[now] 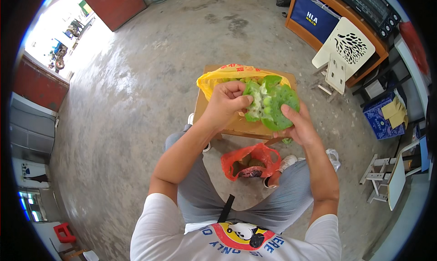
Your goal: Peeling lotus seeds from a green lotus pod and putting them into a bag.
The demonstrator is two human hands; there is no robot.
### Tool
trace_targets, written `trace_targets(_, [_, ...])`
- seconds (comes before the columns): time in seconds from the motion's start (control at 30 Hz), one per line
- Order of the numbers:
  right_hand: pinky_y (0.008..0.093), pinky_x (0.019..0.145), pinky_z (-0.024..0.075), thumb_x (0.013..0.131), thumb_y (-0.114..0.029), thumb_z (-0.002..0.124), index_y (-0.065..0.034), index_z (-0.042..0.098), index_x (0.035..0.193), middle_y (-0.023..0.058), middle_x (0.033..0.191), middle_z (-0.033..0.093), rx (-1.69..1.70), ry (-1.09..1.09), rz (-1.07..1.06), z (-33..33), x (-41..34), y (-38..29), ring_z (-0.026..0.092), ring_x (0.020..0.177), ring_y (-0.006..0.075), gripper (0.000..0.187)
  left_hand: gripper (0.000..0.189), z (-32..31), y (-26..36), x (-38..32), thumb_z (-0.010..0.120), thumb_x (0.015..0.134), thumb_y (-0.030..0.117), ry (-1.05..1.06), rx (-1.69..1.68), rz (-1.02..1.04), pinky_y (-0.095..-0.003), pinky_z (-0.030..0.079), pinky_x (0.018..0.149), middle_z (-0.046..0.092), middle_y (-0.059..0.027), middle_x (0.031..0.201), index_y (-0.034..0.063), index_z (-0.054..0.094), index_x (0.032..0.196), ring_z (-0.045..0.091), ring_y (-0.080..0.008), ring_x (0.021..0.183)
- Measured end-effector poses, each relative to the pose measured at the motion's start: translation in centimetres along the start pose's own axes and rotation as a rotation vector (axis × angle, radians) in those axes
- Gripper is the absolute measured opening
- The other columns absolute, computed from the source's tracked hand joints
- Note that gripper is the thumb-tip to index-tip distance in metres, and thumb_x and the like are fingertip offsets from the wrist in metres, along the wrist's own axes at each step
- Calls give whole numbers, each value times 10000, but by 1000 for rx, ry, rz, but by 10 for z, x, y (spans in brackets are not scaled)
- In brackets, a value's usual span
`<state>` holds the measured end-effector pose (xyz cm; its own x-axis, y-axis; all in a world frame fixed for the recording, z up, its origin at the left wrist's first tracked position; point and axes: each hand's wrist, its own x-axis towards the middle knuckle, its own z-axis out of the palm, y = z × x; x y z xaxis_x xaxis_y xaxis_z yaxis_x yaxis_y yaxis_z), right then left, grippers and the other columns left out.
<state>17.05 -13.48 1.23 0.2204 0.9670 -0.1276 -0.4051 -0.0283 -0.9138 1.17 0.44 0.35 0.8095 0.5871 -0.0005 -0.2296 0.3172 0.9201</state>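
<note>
A green lotus seed pod (285, 99) is held up between my two hands, torn partly apart so its pale fibrous inside and a few round seeds show. My left hand (229, 99) pinches the torn left part between thumb and fingers. On the pod's right side, my right hand (298, 123) grips with the thumb on its face. Behind it, a yellow plastic bag (209, 79) lies open with several green lotus seeds (235, 79) in it. Both are over a small brown wooden table (201, 107).
Between my feet sits an open red plastic bag (230, 155) with dark roundish things inside. A folding chair with a tree cutout (351, 42) stands at the upper right, beside an orange-brown cabinet (300, 30). Another folding chair (392, 182) is at the right.
</note>
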Motion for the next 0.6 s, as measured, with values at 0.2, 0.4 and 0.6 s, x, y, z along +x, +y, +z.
trace_targets(0.2, [243, 460, 505, 886, -202, 615, -34, 419, 1212, 81, 947, 581, -280, 205, -191, -8, 11, 15, 610, 700, 131, 416, 163, 18, 0, -2, 709, 758, 3, 337, 450, 265, -241, 486, 606, 640, -44, 819, -16, 627, 897, 600, -87, 695])
trace_targets(0.4, [259, 571, 510, 874, -199, 633, -16, 445, 1171, 109, 960, 598, -504, 342, -334, 4, 7, 17, 616, 777, 148, 396, 275, 30, -14, -7, 764, 728, 53, 232, 871, 548, -254, 508, 615, 648, -86, 804, -17, 649, 968, 624, -134, 689])
trace_targets(0.6, [273, 686, 494, 869, -170, 640, -18, 450, 1162, 111, 951, 613, -777, 238, -655, 1, 6, 24, 616, 815, 152, 381, 213, 28, -10, -6, 756, 758, 67, 196, 657, 317, -232, 514, 633, 668, -66, 800, -32, 648, 913, 620, -88, 704])
